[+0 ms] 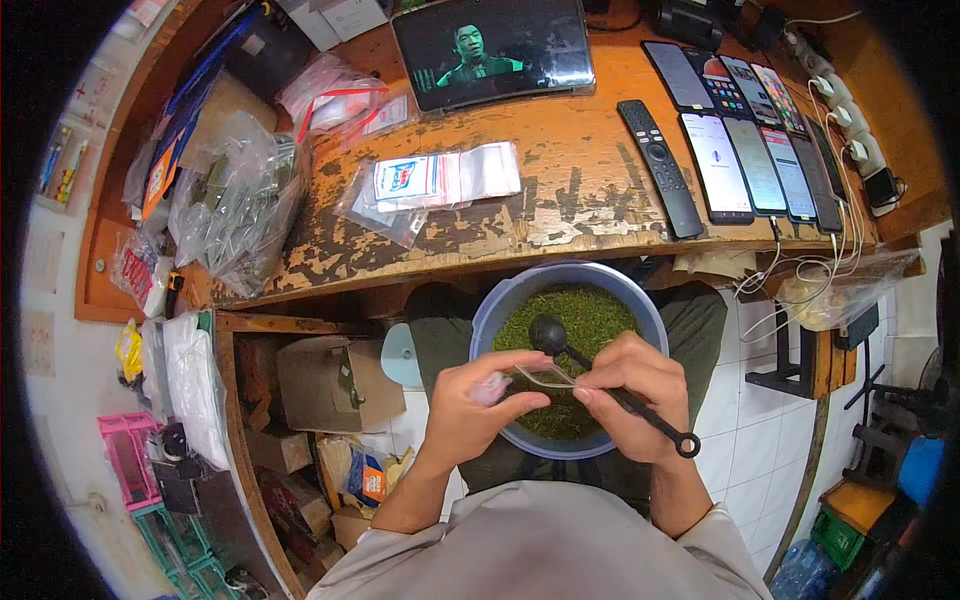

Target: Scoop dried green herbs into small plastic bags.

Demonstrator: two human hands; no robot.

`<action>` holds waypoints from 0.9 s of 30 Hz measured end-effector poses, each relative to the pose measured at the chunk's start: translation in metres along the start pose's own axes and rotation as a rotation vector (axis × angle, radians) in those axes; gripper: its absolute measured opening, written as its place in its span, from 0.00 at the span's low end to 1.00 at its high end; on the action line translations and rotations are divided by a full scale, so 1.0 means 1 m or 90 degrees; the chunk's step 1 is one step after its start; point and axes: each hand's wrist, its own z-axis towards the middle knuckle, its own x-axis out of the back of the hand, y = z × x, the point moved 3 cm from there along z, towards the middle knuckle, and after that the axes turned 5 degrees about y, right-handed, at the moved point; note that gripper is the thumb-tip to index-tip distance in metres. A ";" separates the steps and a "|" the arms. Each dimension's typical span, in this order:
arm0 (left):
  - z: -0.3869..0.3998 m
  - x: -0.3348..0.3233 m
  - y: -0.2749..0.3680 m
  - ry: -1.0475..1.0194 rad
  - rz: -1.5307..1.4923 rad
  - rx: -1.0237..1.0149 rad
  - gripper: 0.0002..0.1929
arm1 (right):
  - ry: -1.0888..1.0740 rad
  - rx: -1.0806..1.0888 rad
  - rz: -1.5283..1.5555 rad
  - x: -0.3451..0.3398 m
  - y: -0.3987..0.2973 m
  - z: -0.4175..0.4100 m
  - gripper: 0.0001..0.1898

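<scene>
A round greyish-blue tub (487, 315) of green, shredded plant matter (577, 307) stands between the person's knees. Above it, my left hand (480, 405) is curled around a small clear plastic bag (489, 388). My right hand (637, 394) pinches the edge of another small clear bag (546, 375), whose mouth stands apart near the left fingertips. A black measuring spoon (548, 334) with a round bowl also rests in my right hand, its ringed handle pointing down to the right.
On the worn wooden desk (555, 187) lie a stack of zip bags (446, 180), a remote control (660, 169) and several phones (716, 169) with cables. A tablet (495, 52) stands behind. A large filled plastic bag (240, 202) is at left; an open cardboard box (315, 386) sits below.
</scene>
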 end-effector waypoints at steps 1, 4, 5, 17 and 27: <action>-0.001 0.003 0.000 -0.001 0.000 0.001 0.11 | -0.002 -0.005 0.002 0.000 0.001 -0.001 0.08; -0.003 0.009 0.000 -0.047 -0.054 -0.030 0.10 | -0.036 -0.063 0.027 -0.004 -0.005 0.002 0.07; -0.004 0.009 -0.003 -0.074 -0.058 -0.037 0.09 | -0.035 -0.063 0.026 -0.006 -0.006 0.002 0.07; -0.011 -0.002 -0.009 -0.078 -0.049 -0.051 0.05 | -0.049 -0.076 0.029 -0.011 -0.005 -0.003 0.07; -0.012 0.001 -0.002 -0.104 0.136 -0.080 0.04 | -0.057 -0.082 0.020 -0.015 0.001 -0.007 0.06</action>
